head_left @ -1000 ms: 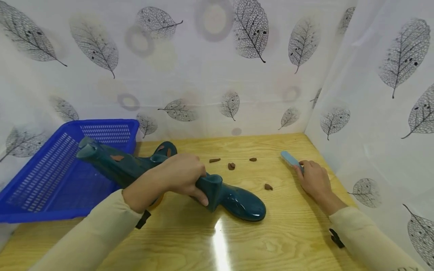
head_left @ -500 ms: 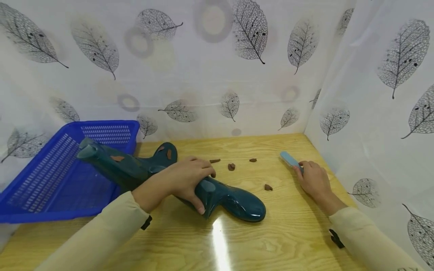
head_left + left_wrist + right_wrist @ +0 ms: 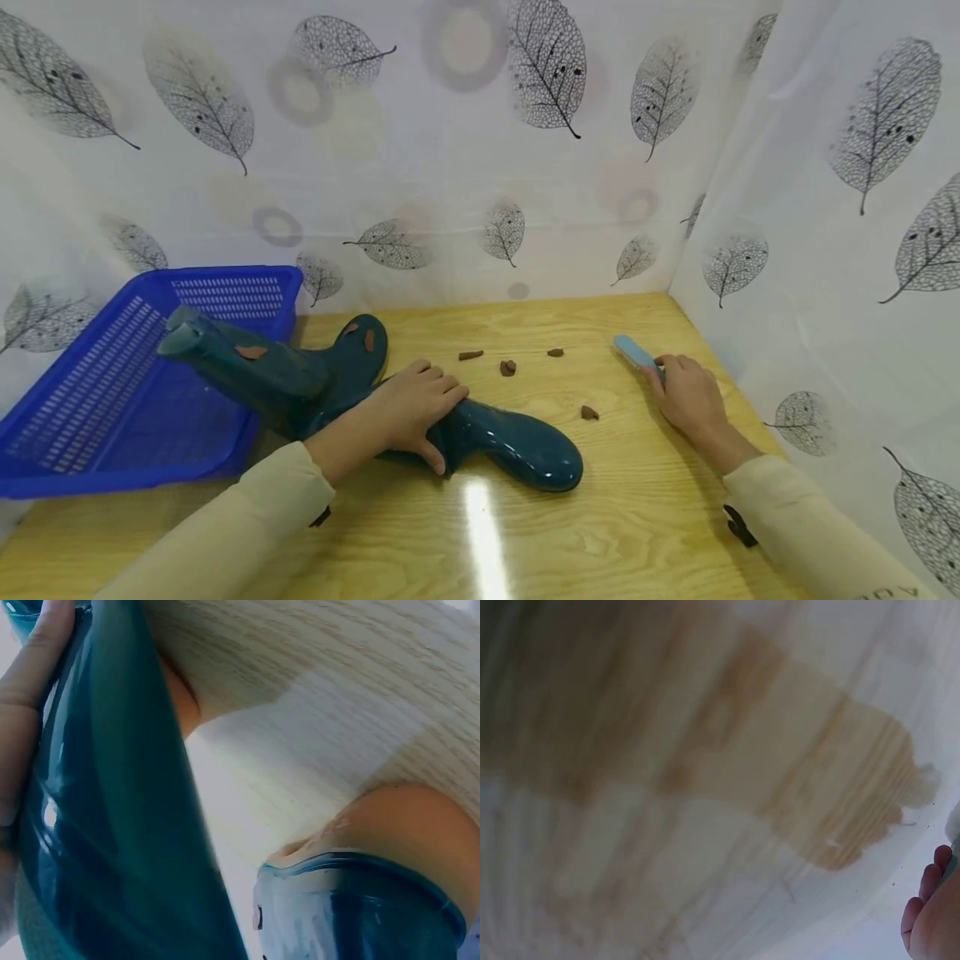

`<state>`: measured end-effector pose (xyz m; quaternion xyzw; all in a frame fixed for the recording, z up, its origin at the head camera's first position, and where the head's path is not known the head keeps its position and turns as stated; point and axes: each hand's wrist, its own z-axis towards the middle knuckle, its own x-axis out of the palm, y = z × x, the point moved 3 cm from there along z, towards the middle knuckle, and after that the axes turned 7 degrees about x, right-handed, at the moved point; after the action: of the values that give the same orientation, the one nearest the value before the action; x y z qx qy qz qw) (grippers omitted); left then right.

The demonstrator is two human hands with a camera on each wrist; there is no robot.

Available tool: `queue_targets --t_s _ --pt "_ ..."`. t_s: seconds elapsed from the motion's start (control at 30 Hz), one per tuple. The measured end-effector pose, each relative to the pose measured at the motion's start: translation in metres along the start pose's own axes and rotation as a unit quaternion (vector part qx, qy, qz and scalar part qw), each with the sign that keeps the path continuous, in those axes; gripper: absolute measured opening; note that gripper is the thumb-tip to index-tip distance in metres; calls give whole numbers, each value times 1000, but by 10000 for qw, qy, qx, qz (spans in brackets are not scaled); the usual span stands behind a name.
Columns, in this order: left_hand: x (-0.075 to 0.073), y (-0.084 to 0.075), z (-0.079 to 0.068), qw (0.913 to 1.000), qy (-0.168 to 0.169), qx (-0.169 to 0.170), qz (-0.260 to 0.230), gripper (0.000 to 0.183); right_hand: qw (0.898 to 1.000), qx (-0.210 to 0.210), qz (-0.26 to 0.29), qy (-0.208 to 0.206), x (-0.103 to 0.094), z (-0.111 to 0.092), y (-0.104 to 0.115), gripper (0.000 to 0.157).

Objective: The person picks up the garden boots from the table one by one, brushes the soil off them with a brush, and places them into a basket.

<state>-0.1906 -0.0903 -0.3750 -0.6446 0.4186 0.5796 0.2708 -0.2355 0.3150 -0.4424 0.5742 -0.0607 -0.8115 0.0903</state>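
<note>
My left hand (image 3: 416, 408) grips a glossy dark teal rubber boot (image 3: 532, 454) lying on the table, toe pointing right. Its fingers reach over the far side while the thumb rests on the near side. A matching rubber boot (image 3: 281, 379) lies beyond, brown patches on it, its shaft angled up over a basket. Tan soles show in the left wrist view, one beside a boot foot (image 3: 360, 911). On the right, my right hand (image 3: 686, 400) holds a light blue brush (image 3: 632, 352) by its handle, pale bristles facing down-left. Only fingertips and a sliver of brush show in the right wrist view.
A blue plastic basket (image 3: 142, 479) with slotted walls stands at the left. Several brown crumbly pieces, among them a double lump (image 3: 507, 367) and a chip (image 3: 589, 412), are scattered on the wooden table (image 3: 600, 533). White leaf-print sheets (image 3: 450, 167) enclose the back and right side.
The boot under my left hand has rolled over, and its raised ankle part has turned downward. My left hand has shifted its hold along with it. The right hand keeps its place with the brush.
</note>
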Motion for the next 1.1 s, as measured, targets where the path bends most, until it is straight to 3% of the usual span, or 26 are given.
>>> queue_targets --t_s 0.17,0.3,0.43,0.6,0.77,0.97,1.1 --pt "2 -1 -1 9976 -527 269 373 90 10000 7 -37 21 0 0 0 38" --pt "4 0 -5 9958 -710 347 452 74 10000 -4 -77 18 2 0 1 39" --pt "8 -1 -11 9953 -851 253 390 68 9999 -41 -133 -23 4 0 2 38" --pt "11 -7 -15 9892 -1303 240 632 64 9993 -154 -173 -285 4 -2 4 35" --pt "10 -8 -17 9839 -1652 -70 673 62 9988 -122 -139 -448 4 -1 5 34" --pt "4 -6 -20 9616 -2633 -394 663 62 9993 4 -228 -305 3 -1 5 37" --pt "-3 -10 -18 9530 -2928 -511 583 60 9993 -13 -250 -283 2 -2 5 36"
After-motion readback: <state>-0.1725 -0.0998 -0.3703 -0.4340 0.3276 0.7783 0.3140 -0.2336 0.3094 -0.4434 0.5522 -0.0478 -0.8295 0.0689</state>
